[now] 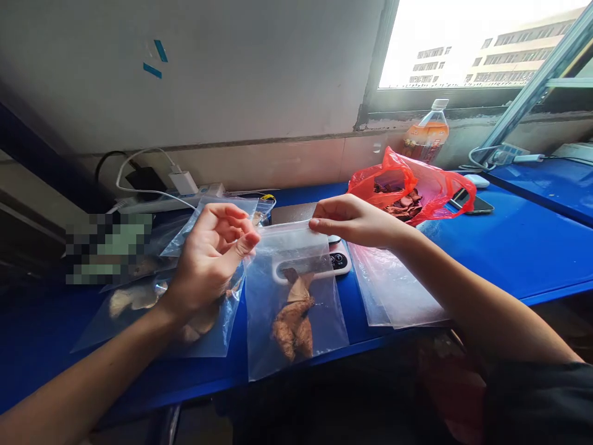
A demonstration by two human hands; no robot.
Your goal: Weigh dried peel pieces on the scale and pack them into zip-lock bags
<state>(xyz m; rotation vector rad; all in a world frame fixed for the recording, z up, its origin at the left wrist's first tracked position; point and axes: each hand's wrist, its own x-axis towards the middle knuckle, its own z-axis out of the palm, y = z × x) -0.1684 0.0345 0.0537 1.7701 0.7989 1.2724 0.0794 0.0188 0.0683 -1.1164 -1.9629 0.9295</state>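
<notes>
A clear zip bag [264, 334] with brown dried pieces [294, 321] in its lower part hangs upright in front of a white scale [343, 259]. Pinched between thumb and fingers of my right hand [345, 219] is the bag's top right corner. My left hand [217, 253] is at the top left corner, fingers curled and thumb near the fingertips; the bag's edge meets them there. Part of the scale shows through the plastic.
Filled clear bags [208, 340] lie at the left, flat clear bags [403, 296] at the right. Behind them are a red plastic bag [445, 185] of dark dried slices, a bottle [428, 133], a phone [477, 204] and a charger [183, 182] on the blue table [532, 228].
</notes>
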